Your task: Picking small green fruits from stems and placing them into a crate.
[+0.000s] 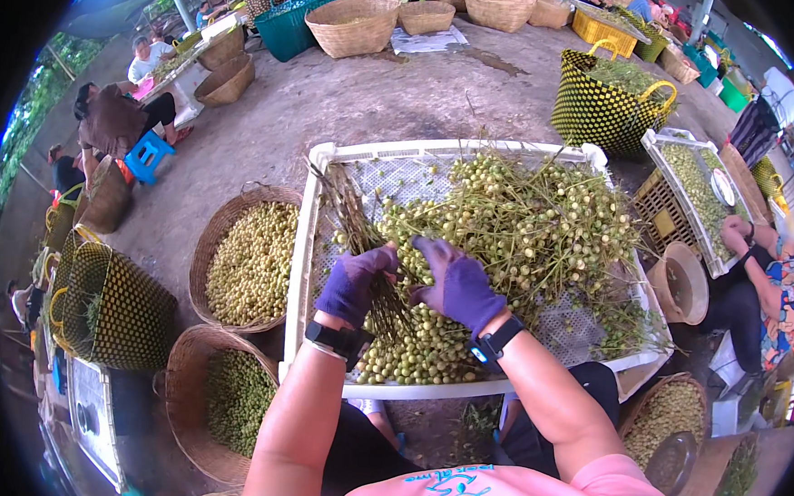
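Note:
A white plastic mesh tray (443,394) in front of me carries round yellow-green fruits (423,350) and a heap of fruit still on its stems (544,221). My left hand (356,285), in a purple glove, is closed around a bundle of thin brown stems (341,204), mostly stripped of fruit, that lies lengthwise at the tray's left side. Just right of that bundle is my right hand (456,286), also gloved in purple. Its thumb and forefinger are spread apart over the fruit; the other fingers are partly hidden.
Left of the tray stand a wicker basket of pale fruit (255,262) and another of greener fruit (241,398). A yellow-black woven bag (597,101) stands beyond the far right corner. At right, a person works at a second tray (672,136). A round basket (664,419) sits near my right knee.

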Demonstrator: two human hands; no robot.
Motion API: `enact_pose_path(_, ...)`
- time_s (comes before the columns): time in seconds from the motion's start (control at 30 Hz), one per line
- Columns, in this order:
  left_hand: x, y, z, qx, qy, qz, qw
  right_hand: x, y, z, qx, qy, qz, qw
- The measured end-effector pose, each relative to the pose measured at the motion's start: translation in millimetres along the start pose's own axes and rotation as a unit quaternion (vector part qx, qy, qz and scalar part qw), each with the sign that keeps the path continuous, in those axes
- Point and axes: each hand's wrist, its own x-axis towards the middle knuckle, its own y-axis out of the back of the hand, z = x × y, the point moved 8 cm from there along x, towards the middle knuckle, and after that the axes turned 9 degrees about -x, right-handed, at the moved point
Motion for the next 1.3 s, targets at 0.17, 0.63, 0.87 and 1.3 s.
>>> enact_pose_path(0.17,1,-29,2,0.054,-0.003,0.004,0.999,-7,-38,18,0.250,0.047,-0.005,0.967)
enact_pose_path(0.63,-1,-17,8,0.163,-0.180,0.057,0.968,-13,-32,21,0.049,-0.048,0.011,0.998)
enact_pose_path(0.87,5,0,-4,-0.056,-0.132,0.047,0.989,-12,-36,16,0.022,-0.015,0.057,0.998)
enact_pose_path(1.3,-6,-11,13,0.015,-0.085,0.067,0.994,-15,-26,14,-0.016,0.004,0.090,0.996)
